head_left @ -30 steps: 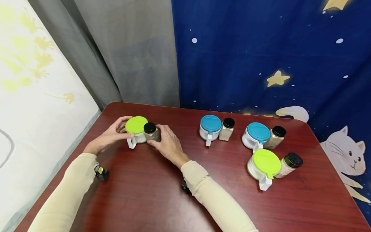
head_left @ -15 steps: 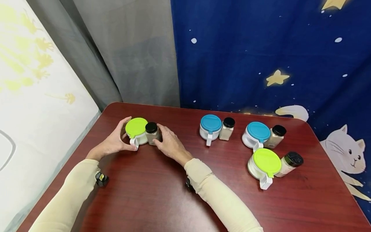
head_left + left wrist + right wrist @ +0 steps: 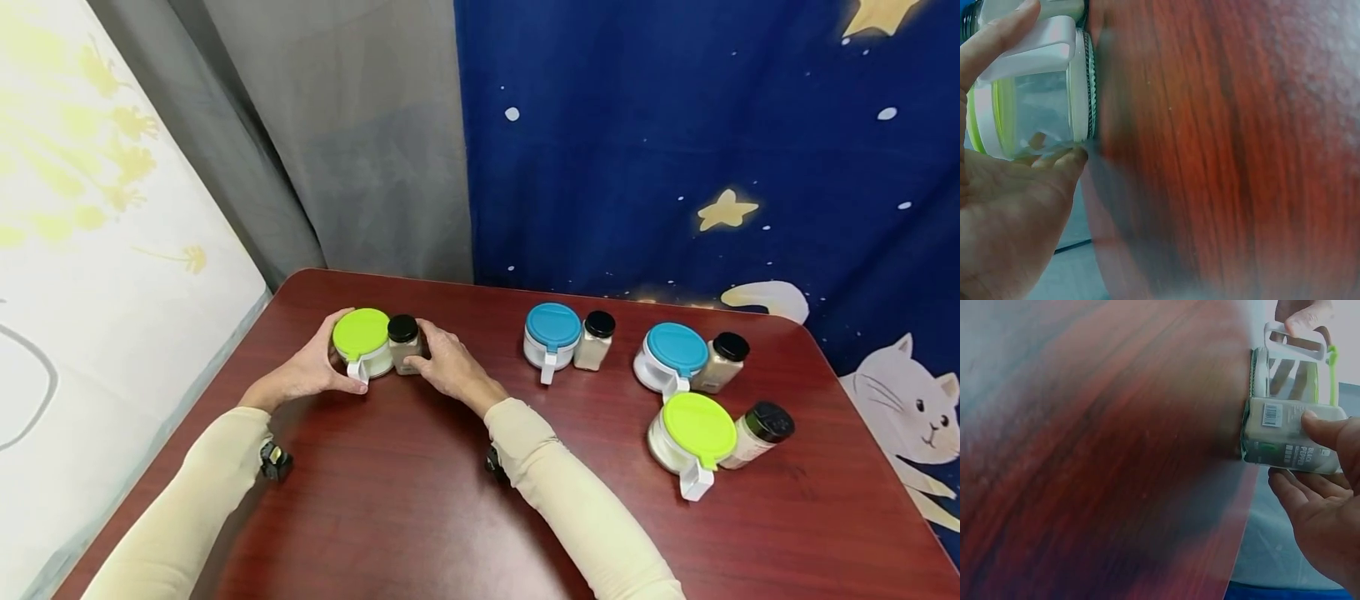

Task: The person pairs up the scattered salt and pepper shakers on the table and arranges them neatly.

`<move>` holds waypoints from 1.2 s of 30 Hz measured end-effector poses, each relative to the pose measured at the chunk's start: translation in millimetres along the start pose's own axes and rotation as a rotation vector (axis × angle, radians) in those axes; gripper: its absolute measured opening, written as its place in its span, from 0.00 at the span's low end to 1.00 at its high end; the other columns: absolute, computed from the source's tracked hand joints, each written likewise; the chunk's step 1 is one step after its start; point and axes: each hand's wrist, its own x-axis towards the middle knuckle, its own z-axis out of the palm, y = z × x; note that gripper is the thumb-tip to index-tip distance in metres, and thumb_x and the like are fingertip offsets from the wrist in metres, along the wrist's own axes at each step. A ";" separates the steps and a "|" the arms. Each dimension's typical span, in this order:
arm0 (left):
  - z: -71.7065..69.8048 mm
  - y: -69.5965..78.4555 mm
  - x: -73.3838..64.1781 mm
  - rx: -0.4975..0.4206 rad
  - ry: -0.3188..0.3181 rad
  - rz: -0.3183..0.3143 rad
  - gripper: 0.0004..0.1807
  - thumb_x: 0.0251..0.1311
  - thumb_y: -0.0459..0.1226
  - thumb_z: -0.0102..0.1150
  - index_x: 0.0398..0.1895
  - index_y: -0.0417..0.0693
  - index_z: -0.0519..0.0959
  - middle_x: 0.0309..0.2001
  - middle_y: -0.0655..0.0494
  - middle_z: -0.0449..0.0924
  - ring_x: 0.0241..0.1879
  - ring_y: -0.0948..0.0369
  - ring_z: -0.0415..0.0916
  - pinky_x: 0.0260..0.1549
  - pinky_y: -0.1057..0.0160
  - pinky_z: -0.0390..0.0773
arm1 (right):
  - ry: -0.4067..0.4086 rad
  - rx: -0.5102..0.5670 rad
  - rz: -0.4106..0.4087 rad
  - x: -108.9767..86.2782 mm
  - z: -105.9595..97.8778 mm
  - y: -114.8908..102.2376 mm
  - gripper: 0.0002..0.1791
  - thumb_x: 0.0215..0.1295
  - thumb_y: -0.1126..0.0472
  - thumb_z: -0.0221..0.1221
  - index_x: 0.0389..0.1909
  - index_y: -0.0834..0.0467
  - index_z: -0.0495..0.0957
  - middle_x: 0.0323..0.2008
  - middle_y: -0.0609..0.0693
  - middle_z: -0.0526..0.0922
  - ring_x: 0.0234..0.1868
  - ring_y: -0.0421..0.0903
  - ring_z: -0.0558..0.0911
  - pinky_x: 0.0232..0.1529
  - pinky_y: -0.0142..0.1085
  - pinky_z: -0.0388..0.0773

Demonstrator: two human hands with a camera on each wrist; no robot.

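My left hand (image 3: pixel 311 367) grips a clear jar with a lime-green lid (image 3: pixel 362 333), fingers round its far left side and thumb at the white handle (image 3: pixel 1041 47). Directly right of it, side by side, stands a black-capped pepper shaker (image 3: pixel 405 348); its label (image 3: pixel 1297 453) reads black pepper in the right wrist view. My right hand (image 3: pixel 456 371) holds this shaker between thumb and fingers. Both containers stand upright at the table's back left.
Two blue-lidded jars (image 3: pixel 553 327) (image 3: pixel 677 350) stand rightward, each beside a black-capped shaker (image 3: pixel 594 343) (image 3: pixel 720 365). Nearer, another lime-lidded jar (image 3: pixel 699 429) is beside a larger-capped shaker (image 3: pixel 757 435). Curtains (image 3: pixel 570 167) hang behind the red-brown table (image 3: pixel 405 500).
My left thumb has moved down from the jar's front to its handle, and the handle has turned a little rightward. The pepper shaker now shows more of its body. The head view has shifted slightly.
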 end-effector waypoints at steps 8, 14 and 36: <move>2.7 0.0 -1.5 0.023 0.031 -0.011 0.67 0.38 0.24 0.83 0.76 0.45 0.44 0.67 0.40 0.61 0.61 0.50 0.69 0.52 0.70 0.74 | -0.010 0.044 -0.040 2.3 -0.4 4.3 0.37 0.70 0.60 0.66 0.75 0.63 0.62 0.68 0.56 0.73 0.68 0.46 0.71 0.67 0.36 0.65; 6.3 1.0 -7.9 0.034 0.073 -0.015 0.66 0.36 0.25 0.84 0.77 0.44 0.48 0.67 0.42 0.63 0.60 0.50 0.70 0.52 0.69 0.75 | -0.021 0.089 -0.068 0.5 -1.2 4.0 0.38 0.68 0.62 0.67 0.75 0.65 0.62 0.68 0.57 0.72 0.66 0.46 0.73 0.65 0.34 0.68; 14.1 25.4 -18.5 0.096 0.075 0.047 0.65 0.35 0.28 0.86 0.76 0.45 0.52 0.66 0.46 0.65 0.61 0.51 0.70 0.55 0.71 0.73 | 0.046 0.271 -0.159 -16.8 -17.9 4.8 0.36 0.64 0.65 0.69 0.72 0.63 0.67 0.62 0.56 0.78 0.60 0.44 0.77 0.62 0.43 0.73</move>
